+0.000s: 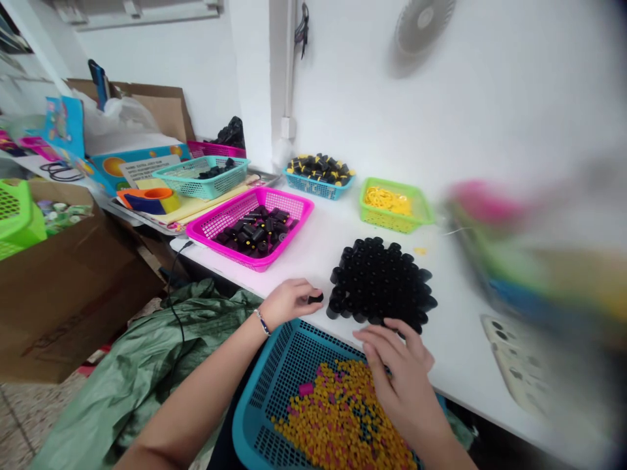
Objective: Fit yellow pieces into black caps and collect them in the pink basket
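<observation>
My left hand (291,301) pinches a small black cylindrical piece (316,299) between thumb and fingers, just above the table's front edge. To its right, a close-packed cluster of black cylindrical pieces (377,277) stands on the white table. My right hand (399,362) hovers at the near edge of this cluster, fingers stretched and apart; whether a fingertip touches a piece I cannot tell. Below both hands sits a teal basket (259,391) holding many small yellow and pink pieces (343,411).
A pink basket (210,228) of black pieces stands left on the table (304,261). Behind are a blue basket (313,187) of black-and-yellow pieces and a lime basket (386,220) of yellow rings. A cardboard box (73,281) and green sheeting (122,385) lie left. Blurred baskets stand right.
</observation>
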### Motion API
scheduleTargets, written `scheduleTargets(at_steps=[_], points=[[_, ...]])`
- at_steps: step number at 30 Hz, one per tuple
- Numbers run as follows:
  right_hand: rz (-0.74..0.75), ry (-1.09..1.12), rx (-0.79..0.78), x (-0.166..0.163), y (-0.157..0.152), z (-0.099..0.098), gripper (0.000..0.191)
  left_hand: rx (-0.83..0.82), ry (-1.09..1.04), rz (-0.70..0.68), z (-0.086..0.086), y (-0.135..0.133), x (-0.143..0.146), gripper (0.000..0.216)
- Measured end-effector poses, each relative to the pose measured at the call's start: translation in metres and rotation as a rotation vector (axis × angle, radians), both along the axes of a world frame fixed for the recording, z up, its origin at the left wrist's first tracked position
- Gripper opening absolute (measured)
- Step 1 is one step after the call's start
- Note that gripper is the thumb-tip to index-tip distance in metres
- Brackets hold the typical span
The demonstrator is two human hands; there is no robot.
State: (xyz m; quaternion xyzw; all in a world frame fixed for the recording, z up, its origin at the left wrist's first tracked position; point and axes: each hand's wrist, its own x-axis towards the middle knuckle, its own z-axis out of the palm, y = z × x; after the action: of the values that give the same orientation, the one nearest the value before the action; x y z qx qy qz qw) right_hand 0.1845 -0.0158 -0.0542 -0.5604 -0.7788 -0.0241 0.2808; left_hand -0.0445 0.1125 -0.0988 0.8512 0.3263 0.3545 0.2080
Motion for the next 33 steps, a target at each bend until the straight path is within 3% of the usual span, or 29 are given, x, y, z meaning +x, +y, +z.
scheduleTargets(at_steps=[4, 8, 12, 15, 17, 19, 21, 23, 24, 26, 29, 33], points=[[0.117, -0.037, -0.159, 0.016, -0.022, -0.028, 0.022, 0.043, 0.045, -0.039, 0.002, 0.0, 0.002, 0.027], [0.192, -0.072, -0.55, 0.025, -0.032, -0.049, 0.027, 0.095, 0.188, -0.008, 0.025, -0.005, -0.003, 0.028], [0.136, -0.179, -0.897, 0.032, -0.041, -0.078, 0.025, 0.109, 0.178, 0.307, 0.075, 0.012, -0.026, 0.062], [0.08, -0.249, -0.939, 0.036, -0.048, -0.101, 0.038, 0.218, 0.09, 0.5, 0.108, 0.039, -0.043, 0.074], [0.078, -0.25, -0.961, 0.037, -0.051, -0.113, 0.046, 0.341, 0.114, 0.579, 0.116, 0.05, -0.046, 0.066], [0.078, -0.234, -0.973, 0.036, -0.052, -0.122, 0.049, 0.381, 0.184, 0.504, 0.113, 0.048, -0.038, 0.044], [0.06, -0.225, -0.955, 0.035, -0.051, -0.127, 0.043, 0.29, 0.255, 0.246, 0.098, 0.032, -0.022, 0.028], [0.048, -0.225, -0.941, 0.033, -0.049, -0.128, 0.033, 0.107, 0.284, -0.025, 0.078, 0.009, -0.001, 0.03], [0.051, -0.223, -0.942, 0.032, -0.048, -0.127, 0.029, 0.024, 0.265, -0.071, 0.067, -0.003, 0.009, 0.037], [0.059, -0.213, -0.954, 0.032, -0.047, -0.125, 0.025, -0.071, 0.184, -0.029, 0.047, -0.024, 0.028, 0.048], [0.057, -0.174, -0.929, 0.032, -0.049, -0.125, 0.026, -0.078, 0.067, 0.097, 0.025, -0.04, 0.048, 0.042], [-0.036, -0.179, -0.938, 0.032, -0.05, -0.136, 0.022, -0.134, -0.028, 0.154, 0.014, -0.04, 0.053, 0.037]])
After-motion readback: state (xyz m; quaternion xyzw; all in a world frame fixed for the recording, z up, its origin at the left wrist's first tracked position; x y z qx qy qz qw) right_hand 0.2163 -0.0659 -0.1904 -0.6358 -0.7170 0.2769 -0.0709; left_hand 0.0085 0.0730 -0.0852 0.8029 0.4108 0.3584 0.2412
